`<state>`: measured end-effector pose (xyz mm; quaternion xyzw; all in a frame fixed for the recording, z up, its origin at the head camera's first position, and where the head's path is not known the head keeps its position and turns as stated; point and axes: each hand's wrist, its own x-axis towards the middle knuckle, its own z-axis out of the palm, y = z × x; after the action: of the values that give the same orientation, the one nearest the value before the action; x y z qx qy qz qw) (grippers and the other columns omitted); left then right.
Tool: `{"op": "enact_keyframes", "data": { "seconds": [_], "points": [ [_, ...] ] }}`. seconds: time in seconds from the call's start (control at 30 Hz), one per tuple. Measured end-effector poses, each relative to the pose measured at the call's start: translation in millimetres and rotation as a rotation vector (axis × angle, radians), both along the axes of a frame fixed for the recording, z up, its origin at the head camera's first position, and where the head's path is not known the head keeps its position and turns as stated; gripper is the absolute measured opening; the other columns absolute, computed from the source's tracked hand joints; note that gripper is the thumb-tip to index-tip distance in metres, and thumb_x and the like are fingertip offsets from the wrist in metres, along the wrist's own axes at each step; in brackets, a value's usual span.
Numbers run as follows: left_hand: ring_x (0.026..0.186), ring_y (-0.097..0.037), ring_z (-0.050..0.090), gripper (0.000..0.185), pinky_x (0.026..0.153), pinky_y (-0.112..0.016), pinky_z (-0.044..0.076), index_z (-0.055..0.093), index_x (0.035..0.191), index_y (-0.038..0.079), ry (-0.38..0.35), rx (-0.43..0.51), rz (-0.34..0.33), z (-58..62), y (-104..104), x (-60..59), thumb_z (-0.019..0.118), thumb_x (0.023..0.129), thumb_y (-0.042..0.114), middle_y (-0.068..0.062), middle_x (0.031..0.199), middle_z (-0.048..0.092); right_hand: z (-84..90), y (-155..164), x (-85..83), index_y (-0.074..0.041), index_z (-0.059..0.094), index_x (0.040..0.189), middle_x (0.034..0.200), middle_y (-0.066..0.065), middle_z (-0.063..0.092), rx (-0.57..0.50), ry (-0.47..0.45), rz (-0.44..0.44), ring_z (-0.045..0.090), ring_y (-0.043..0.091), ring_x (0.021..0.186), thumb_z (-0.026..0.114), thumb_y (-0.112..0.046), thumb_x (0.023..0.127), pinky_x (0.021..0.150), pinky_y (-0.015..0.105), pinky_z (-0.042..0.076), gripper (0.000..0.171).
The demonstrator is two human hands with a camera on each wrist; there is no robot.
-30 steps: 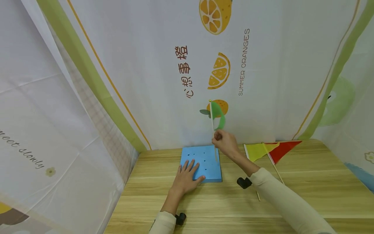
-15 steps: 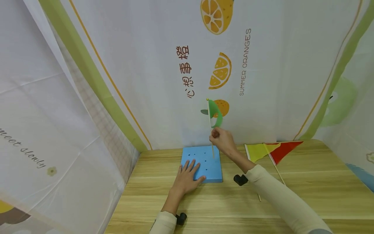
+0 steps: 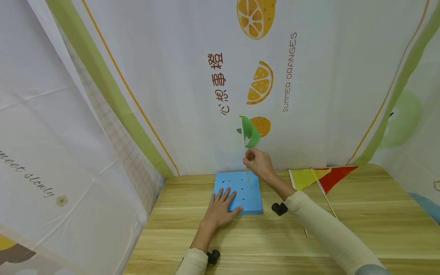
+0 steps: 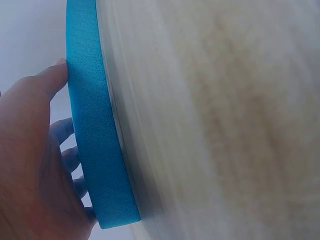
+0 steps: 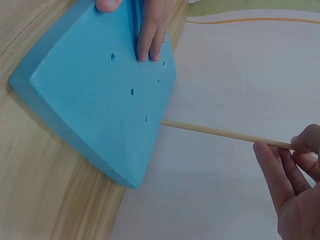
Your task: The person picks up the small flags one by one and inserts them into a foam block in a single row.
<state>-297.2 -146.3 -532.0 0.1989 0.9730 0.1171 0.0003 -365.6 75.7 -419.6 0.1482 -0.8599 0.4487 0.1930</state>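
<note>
A blue foam block [image 3: 253, 200] with several small holes lies flat on the wooden table. My left hand [image 3: 218, 214] rests spread on its near left part, fingers extended; the left wrist view shows its thumb at the block's upper edge. Between thumb and fingers, my right hand [image 3: 260, 163] pinches the thin wooden stick [image 5: 215, 131] of a small green flag [image 3: 251, 133]. The flag stands almost upright, its cloth above the hand and the stick's lower end over the block's far part. In the right wrist view that tip is near a hole; I cannot tell whether it touches the foam.
To the right on the table [image 3: 268, 244] lie a yellow flag [image 3: 306, 178] and a red flag [image 3: 335, 179], overlapping, their sticks pointing toward me. The right forearm passes over part of them. A white printed curtain [image 3: 185, 145] rises behind the table's far edge.
My right hand has shifted a little left and away from me with the green flag, bringing the stick's tip nearer the block's far holes. The left hand has stayed on the block.
</note>
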Motion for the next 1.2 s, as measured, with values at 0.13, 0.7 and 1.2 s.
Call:
{"op": "enact_keyframes", "data": {
  "seconds": [0.13, 0.7, 1.2],
  "points": [
    [0.166, -0.039, 0.019, 0.078, 0.133, -0.065, 0.018, 0.038, 0.168, 0.022, -0.003, 0.011, 0.002, -0.2, 0.9, 0.7, 0.049, 0.106, 0.067, -0.008, 0.178, 0.026, 0.0, -4.1, -3.3, -0.006, 0.07, 0.094, 0.09, 0.011, 0.079, -0.003, -0.003, 0.004, 0.075, 0.025, 0.083, 0.073, -0.012, 0.098, 0.074, 0.04, 0.062, 0.008],
    [0.165, -0.04, 0.02, 0.078, 0.132, -0.066, 0.018, 0.039, 0.167, 0.02, -0.001, 0.027, -0.001, 1.6, 0.4, 1.9, 0.051, 0.105, 0.066, -0.009, 0.177, 0.028, -10.0, -19.4, -14.2, -0.003, 0.07, 0.094, 0.091, 0.014, 0.076, -0.019, 0.025, 0.011, 0.078, 0.03, 0.09, 0.074, -0.007, 0.098, 0.079, 0.043, 0.065, 0.007],
    [0.165, -0.04, 0.021, 0.078, 0.132, -0.066, 0.019, 0.04, 0.167, 0.019, -0.004, 0.029, 0.001, 4.3, 0.9, 3.1, 0.051, 0.105, 0.066, -0.009, 0.177, 0.029, -23.8, -27.2, -24.4, -0.002, 0.07, 0.094, 0.091, 0.014, 0.076, -0.033, 0.039, 0.0, 0.078, 0.028, 0.088, 0.075, -0.006, 0.096, 0.078, 0.041, 0.066, 0.007]
  ]
}}
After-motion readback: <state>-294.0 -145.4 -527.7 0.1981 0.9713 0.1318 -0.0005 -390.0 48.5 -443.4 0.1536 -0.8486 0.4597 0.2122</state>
